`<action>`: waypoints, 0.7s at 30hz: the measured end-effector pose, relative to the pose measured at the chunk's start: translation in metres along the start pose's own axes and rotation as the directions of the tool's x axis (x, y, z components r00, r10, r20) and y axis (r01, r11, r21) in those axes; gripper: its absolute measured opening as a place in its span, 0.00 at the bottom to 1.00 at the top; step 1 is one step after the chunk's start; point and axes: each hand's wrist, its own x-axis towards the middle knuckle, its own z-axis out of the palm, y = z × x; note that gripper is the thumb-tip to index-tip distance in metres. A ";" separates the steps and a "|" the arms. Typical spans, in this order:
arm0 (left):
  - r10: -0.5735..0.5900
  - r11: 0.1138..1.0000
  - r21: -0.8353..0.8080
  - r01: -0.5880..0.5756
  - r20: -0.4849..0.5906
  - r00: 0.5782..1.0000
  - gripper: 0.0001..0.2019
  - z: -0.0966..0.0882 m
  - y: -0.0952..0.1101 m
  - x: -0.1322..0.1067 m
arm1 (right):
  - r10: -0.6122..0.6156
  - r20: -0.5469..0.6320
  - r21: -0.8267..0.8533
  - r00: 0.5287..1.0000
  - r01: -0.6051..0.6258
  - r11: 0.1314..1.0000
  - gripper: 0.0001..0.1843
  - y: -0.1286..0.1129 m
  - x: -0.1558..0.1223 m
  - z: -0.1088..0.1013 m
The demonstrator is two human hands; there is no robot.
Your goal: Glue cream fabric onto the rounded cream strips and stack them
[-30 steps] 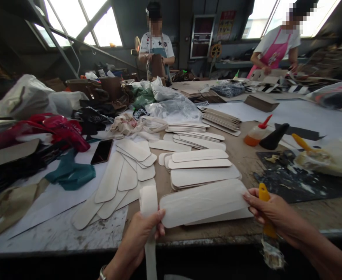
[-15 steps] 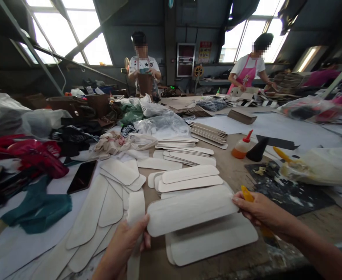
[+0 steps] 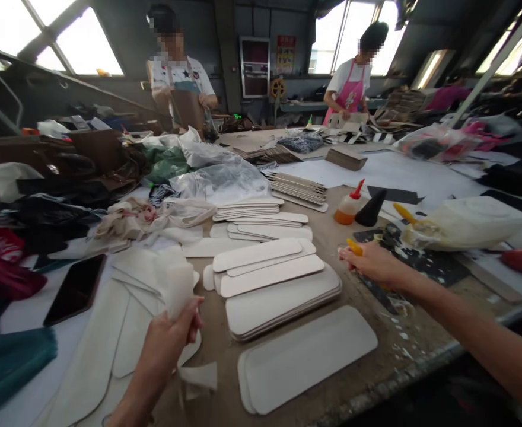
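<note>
My left hand [image 3: 169, 335] is closed around a pale, flexible white strip [image 3: 181, 281], whose upper end stands above the fist while the lower end hangs by the wrist. My right hand [image 3: 374, 264] is wrapped around a yellow-handled tool [image 3: 354, 247]; a dark flat part shows below the hand, but its kind is unclear. Between the hands lies a stack of long white round-cornered panels [image 3: 283, 302], touched by neither hand. Closer to me are more such panels [image 3: 312, 362], overlapping. Loose white panels [image 3: 96, 344] fan out left of and beneath my left hand.
A phone [image 3: 76, 289] lies at left. Farther right stand a red-tipped bottle of orange liquid [image 3: 346, 209] and a black cone-shaped piece [image 3: 371, 209]. A glue-smeared whitish container [image 3: 474, 222] rests by a dark stained board [image 3: 439, 261]. Two people work across the table.
The white panel held between both hands has been let go and lies on the stack. My hands have moved apart, the right one up and away. The view has shifted right.
</note>
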 end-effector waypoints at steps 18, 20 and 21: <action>0.752 0.372 0.329 -0.868 0.440 0.490 0.22 -0.014 -0.112 -0.115 | -0.105 0.102 0.410 0.989 0.055 0.911 0.29 -0.021 -0.142 0.054; 0.755 0.184 0.330 -0.926 0.555 0.348 0.24 -0.014 -0.109 -0.111 | -0.106 0.132 0.477 0.986 0.030 0.878 0.26 -0.024 -0.151 0.075; 0.752 0.124 0.327 -0.937 0.585 0.304 0.24 -0.013 -0.107 -0.108 | -0.110 0.146 0.505 0.983 0.021 0.863 0.24 -0.025 -0.154 0.085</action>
